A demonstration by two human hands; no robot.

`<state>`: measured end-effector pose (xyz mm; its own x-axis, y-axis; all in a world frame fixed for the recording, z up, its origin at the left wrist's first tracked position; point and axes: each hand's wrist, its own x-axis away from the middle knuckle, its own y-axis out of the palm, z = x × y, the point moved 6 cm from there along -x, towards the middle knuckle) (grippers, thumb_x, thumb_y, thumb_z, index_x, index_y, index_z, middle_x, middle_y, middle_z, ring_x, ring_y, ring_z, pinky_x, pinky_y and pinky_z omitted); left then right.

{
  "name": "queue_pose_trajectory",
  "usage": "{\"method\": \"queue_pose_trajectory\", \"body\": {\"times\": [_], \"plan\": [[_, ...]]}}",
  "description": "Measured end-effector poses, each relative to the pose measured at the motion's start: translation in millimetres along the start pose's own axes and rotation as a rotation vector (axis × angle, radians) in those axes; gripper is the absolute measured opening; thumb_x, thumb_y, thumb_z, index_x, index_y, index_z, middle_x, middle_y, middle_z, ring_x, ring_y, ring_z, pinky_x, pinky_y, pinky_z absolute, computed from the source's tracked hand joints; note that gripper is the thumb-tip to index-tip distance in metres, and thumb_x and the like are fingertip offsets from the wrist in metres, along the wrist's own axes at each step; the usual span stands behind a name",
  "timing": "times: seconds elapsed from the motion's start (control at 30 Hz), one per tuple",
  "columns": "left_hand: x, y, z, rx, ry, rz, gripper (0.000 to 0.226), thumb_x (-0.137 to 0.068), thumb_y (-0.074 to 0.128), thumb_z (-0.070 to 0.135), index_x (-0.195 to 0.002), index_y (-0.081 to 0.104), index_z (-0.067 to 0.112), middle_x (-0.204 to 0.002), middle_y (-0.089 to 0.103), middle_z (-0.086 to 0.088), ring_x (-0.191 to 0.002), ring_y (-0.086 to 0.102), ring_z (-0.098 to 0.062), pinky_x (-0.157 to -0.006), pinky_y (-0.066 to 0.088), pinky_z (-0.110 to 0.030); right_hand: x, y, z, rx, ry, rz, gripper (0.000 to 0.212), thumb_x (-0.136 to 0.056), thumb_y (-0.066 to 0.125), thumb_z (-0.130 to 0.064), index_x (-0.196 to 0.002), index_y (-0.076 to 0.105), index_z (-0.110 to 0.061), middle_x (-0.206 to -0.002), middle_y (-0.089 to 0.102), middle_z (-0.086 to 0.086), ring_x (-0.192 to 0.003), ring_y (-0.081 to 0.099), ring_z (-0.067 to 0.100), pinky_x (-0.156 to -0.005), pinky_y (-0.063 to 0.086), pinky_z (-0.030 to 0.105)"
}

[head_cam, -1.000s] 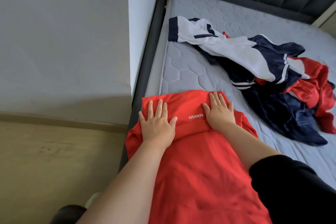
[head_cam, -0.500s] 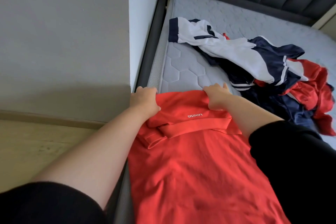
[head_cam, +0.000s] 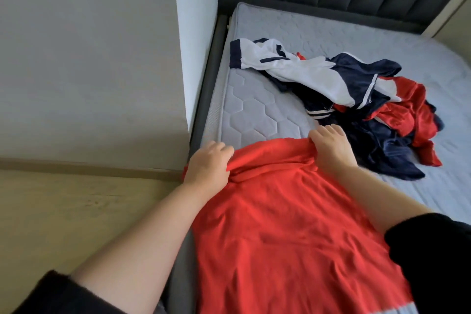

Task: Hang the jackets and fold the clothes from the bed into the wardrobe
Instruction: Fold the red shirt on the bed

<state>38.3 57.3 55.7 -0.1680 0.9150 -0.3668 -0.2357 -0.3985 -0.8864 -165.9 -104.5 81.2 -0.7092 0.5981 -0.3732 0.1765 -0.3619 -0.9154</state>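
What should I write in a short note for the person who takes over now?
Left hand and right hand: each grips the far edge of the red shirt.
The shirt lies flat on the mattress near its edge, fold not finished.
The pile of navy, white and red clothes lies untouched further up the bed.
Left: finish the fold, sort the pile. The wardrobe is not in view.
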Motion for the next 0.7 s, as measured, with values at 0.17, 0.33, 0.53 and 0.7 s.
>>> {"method": "queue_pose_trajectory", "body": {"times": [0.17,0.33,0.53,0.7], "plan": [[39,6,38,-0.064,0.229,-0.290,0.010,-0.081,0.061,0.016,-0.080,0.051,0.018,-0.085,0.056,-0.003,-0.088,0.054,-0.025,-0.068,0.038,-0.036,68,-15,3,-0.046,-0.049,0.147,0.013,-0.065,0.060,-0.002,-0.077,0.062,-0.007,-0.074,0.054,0.010,-0.070,0.054,0.032,-0.073,0.038,0.039],[73,26,65,-0.182,0.214,-0.569,0.015,-0.080,0.052,0.008,-0.085,0.049,0.022,-0.098,0.058,-0.003,-0.101,0.054,-0.026,-0.076,0.038,-0.033,125,-13,0,-0.007,-0.144,0.129,0.018,-0.072,0.045,-0.009,-0.074,0.062,-0.008,-0.069,0.053,0.007,-0.066,0.055,0.030,-0.069,0.036,0.038],[104,53,87,-0.305,0.139,-0.844,0.022,-0.082,0.054,0.008,-0.101,0.059,0.018,-0.112,0.062,-0.005,-0.106,0.059,-0.029,-0.081,0.044,-0.033,166,2,-1,0.002,-0.144,-0.038,0.016,-0.068,0.049,-0.016,-0.076,0.062,-0.011,-0.072,0.054,0.006,-0.065,0.056,0.029,-0.060,0.046,0.036],[109,59,81,-0.100,-0.065,-0.823,0.044,-0.085,0.050,0.062,-0.076,0.055,0.019,-0.098,0.066,-0.004,-0.094,0.061,-0.027,-0.070,0.037,-0.031,184,23,8,-0.329,0.131,-0.271,0.038,-0.055,0.057,-0.009,-0.092,0.066,-0.006,-0.092,0.060,0.007,-0.086,0.057,0.029,-0.079,0.047,0.038]]}}
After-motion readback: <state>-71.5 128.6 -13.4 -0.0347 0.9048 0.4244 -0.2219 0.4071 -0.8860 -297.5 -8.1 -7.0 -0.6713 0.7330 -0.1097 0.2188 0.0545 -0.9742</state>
